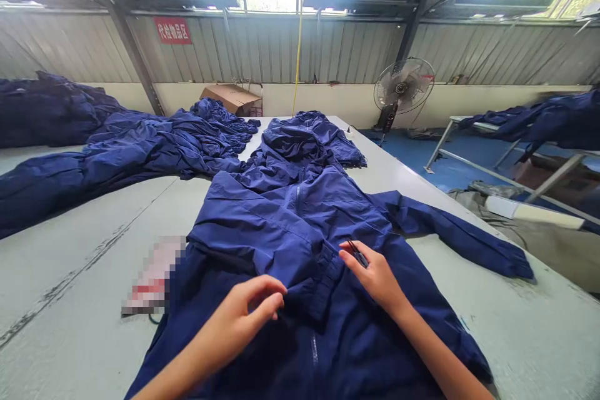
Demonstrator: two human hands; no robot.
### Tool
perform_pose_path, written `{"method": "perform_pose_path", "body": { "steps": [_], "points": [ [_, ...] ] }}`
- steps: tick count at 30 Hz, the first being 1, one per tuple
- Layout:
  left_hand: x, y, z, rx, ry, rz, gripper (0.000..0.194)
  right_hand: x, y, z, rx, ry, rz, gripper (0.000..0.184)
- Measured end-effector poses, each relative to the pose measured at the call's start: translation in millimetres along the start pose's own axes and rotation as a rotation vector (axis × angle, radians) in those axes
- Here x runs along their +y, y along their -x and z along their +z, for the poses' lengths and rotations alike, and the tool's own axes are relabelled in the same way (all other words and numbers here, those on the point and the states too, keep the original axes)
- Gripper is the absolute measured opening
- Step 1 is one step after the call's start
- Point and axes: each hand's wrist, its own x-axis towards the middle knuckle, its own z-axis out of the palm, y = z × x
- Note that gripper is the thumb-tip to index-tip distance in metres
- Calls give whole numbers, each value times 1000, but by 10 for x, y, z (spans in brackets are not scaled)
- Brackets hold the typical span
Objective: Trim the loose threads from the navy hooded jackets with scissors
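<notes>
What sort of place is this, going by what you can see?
Probably a garment factory or workshop: a navy jacket lies spread on a long worktable, more navy garments are heaped beside it, and a red sign hangs on the corrugated wall.

Crumpled navy jackets (117, 150) lie heaped along the far left of the table (84, 250), a blurred packet (152, 275) near its left edge. Past the far end stand a cardboard box (232, 99) and a pedestal fan (403, 87); navy garments (544, 122) drape a metal bench (469, 144) at right.
</notes>
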Motion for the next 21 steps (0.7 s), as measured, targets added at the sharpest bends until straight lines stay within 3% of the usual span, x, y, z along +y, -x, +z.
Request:
{"method": "perform_pose_path", "body": {
  "steps": [3, 6, 12, 21],
  "points": [
    [-192, -39, 375, -159, 402, -278, 58, -26, -96, 62, -131, -60, 31, 39],
    [-385, -178, 573, -152, 566, -385, 69, 81, -146, 151, -164, -136, 44, 42],
    [-542, -253, 594, -125, 712, -352, 58, 280, -89, 246, -109, -169, 76, 47],
    [-515, -174, 561, -153, 774, -280, 46, 243, -74, 247, -54, -262, 121, 43]
  ]
}}
